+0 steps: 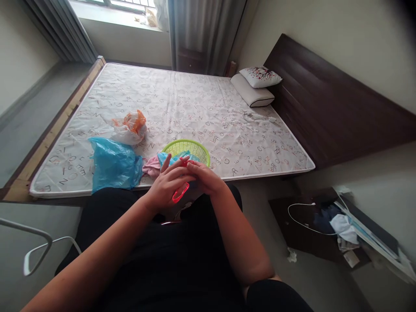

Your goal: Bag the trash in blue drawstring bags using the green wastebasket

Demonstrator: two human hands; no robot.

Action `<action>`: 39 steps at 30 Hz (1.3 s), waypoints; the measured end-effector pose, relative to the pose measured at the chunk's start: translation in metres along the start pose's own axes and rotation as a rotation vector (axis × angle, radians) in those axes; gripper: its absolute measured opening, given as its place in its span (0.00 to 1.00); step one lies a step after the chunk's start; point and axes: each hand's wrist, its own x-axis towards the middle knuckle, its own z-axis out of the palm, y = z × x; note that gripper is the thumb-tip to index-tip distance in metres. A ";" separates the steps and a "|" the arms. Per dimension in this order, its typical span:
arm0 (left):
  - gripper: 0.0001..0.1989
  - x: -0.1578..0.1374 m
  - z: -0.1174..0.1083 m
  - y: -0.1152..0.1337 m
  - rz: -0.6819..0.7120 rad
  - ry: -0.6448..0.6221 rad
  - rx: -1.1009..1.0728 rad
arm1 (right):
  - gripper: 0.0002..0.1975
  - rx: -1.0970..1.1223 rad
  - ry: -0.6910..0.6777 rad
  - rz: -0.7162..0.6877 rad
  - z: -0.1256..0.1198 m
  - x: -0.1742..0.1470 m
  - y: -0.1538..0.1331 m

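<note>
- Leftmost on the letter-patterned white mattress [195,108], a crumpled, translucent blue plastic bag [113,167] lies near its front edge.
- Just beyond it sits a bunched white-and-orange thin plastic bag [133,128].
- A soft pink cloth [151,166] lies beside the basket, partly covered by thin blue plastic.
- The left hand [170,182], back upward, has one finger raised and others stretched rightward; its palm side is hidden, so I cannot tell how closed its grip is.
- The shiny red thin-plastic piece [180,193] is between the hands, one loop hanging below the left. It looks light, limp and slippery, likely easily torn; best pinched at a bunched edge.
- Behind the hands stands the round lime-green mesh basket [177,148].
- The right hand [206,175] has a narrow grip, fingertips apparently pinching the red plastic.
</note>
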 end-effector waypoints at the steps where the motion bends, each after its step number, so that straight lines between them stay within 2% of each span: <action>1: 0.16 0.000 -0.001 0.001 -0.003 -0.012 0.000 | 0.23 0.003 0.016 0.009 -0.001 0.000 0.000; 4: 0.14 -0.002 -0.002 0.001 -0.014 -0.045 -0.016 | 0.18 0.026 0.088 0.003 -0.005 0.003 -0.002; 7: 0.12 -0.006 0.000 0.001 -0.019 -0.078 -0.042 | 0.17 0.146 0.171 -0.021 -0.012 0.007 -0.005; 10: 0.11 -0.012 0.002 -0.001 -0.062 -0.042 -0.072 | 0.18 0.149 0.336 -0.046 -0.023 0.008 -0.011; 15: 0.13 -0.027 0.004 -0.011 -0.296 0.137 -0.164 | 0.18 0.056 0.711 -0.235 -0.048 0.005 -0.030; 19: 0.20 -0.038 0.007 -0.026 -0.543 0.186 -0.316 | 0.19 0.028 0.822 -0.461 -0.066 0.004 -0.037; 22: 0.22 -0.040 0.010 -0.036 -0.680 0.188 -0.431 | 0.18 -0.039 0.889 -0.577 -0.073 0.008 -0.028; 24: 0.22 -0.040 0.010 -0.041 -0.731 0.193 -0.490 | 0.18 -0.140 0.849 -0.633 -0.074 0.011 -0.016; 25: 0.23 -0.039 0.009 -0.043 -0.752 0.188 -0.515 | 0.21 -0.225 0.776 -0.648 -0.073 0.014 -0.009; 27: 0.22 -0.040 0.007 -0.045 -0.773 0.138 -0.558 | 0.32 -0.496 0.557 -0.609 -0.068 0.019 0.006; 29: 0.19 -0.045 0.004 -0.046 -0.774 0.067 -0.564 | 0.40 -0.890 0.313 -0.466 -0.060 0.027 0.020; 30: 0.17 -0.050 0.003 -0.045 -0.778 0.039 -0.556 | 0.37 -1.098 0.205 -0.362 -0.055 0.032 0.024; 32: 0.14 -0.063 0.002 -0.046 -0.799 0.040 -0.562 | 0.19 -1.417 0.040 -0.151 -0.045 0.043 0.027; 33: 0.17 -0.071 0.002 -0.047 -0.809 0.062 -0.591 | 0.11 -1.506 0.008 -0.091 -0.040 0.050 0.024; 35: 0.27 -0.087 0.001 -0.051 -0.819 0.118 -0.681 | 0.06 -1.537 0.046 -0.118 -0.031 0.068 0.007; 37: 0.34 -0.103 0.000 -0.060 -0.827 0.164 -0.742 | 0.05 -1.442 0.149 -0.292 -0.024 0.091 -0.024; 39: 0.35 -0.116 -0.002 -0.073 -0.873 0.173 -0.721 | 0.05 -1.317 0.271 -0.449 -0.017 0.121 -0.063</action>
